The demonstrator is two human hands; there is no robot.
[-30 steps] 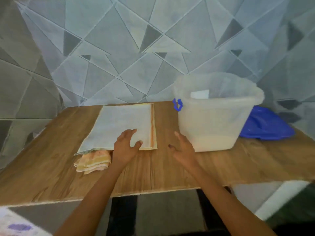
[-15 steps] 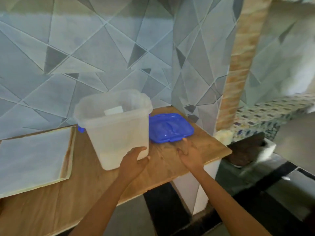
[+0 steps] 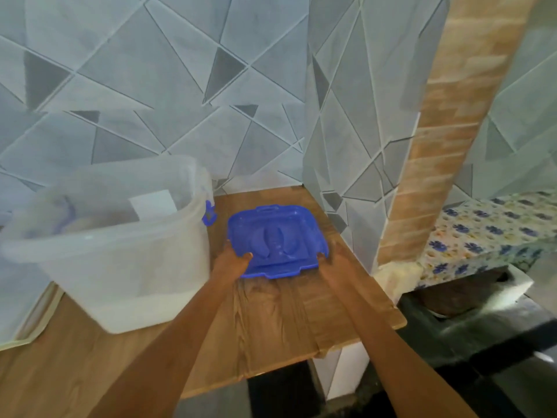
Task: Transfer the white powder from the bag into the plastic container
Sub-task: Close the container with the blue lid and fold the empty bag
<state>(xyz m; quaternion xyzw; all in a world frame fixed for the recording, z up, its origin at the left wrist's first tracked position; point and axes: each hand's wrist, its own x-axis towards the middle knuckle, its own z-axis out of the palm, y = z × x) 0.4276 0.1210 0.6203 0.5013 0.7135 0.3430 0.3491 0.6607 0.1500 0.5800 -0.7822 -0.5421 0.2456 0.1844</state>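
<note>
A translucent plastic container (image 3: 114,254) with blue clips stands on the wooden table (image 3: 271,321) at the left, with white powder lying in its bottom. Its blue lid (image 3: 277,239) lies to the right of it on the table. My left hand (image 3: 232,262) grips the lid's near left corner, thumb on top. My right hand (image 3: 333,260) holds the lid's near right corner. The emptied bag (image 3: 28,324) lies flat at the far left edge, only a strip of it showing.
A tiled wall rises just behind the table and at its right end. The table's right edge (image 3: 391,303) drops to a dark floor. A brick pillar (image 3: 437,146) and a flower-patterned surface (image 3: 488,233) stand further right.
The view swung right, away from the flat bag. My left hand left the container's front wall, and both hands reached the blue lid and took hold of its near corners.
</note>
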